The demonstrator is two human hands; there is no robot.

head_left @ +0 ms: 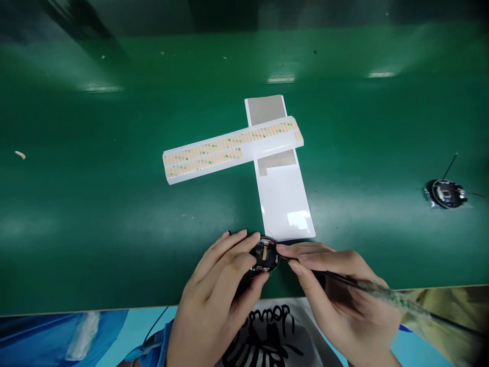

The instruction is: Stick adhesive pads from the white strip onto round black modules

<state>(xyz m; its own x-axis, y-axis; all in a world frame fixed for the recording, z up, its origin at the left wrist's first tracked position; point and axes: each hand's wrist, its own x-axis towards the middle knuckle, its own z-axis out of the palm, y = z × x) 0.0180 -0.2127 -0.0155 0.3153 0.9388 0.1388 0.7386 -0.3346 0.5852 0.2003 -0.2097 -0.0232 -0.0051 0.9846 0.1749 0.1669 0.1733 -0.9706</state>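
At the front edge of the table, my left hand [219, 290] grips a small round black electronic part [270, 257] by its rim. A tan strip lies across the middle of this part, and thin red wires show at its edge. My right hand [344, 295] pinches a thin dark tool [382, 293] with a greenish wrapped section; its exact kind is unclear. The tool's tip is close to the part's right side, partly hidden by my fingers. Just beyond lies a white backing sheet [286, 199] with grey pieces. Across it rests a strip of tan adhesive pads [206, 153] with green print.
A similar round black part [446, 194] with wires lies at the far right of the green table [126, 219]. A small pale scrap [20, 154] is at the far left. A blue sleeve [153, 349] and printed clothing [267, 336] show below the table edge.
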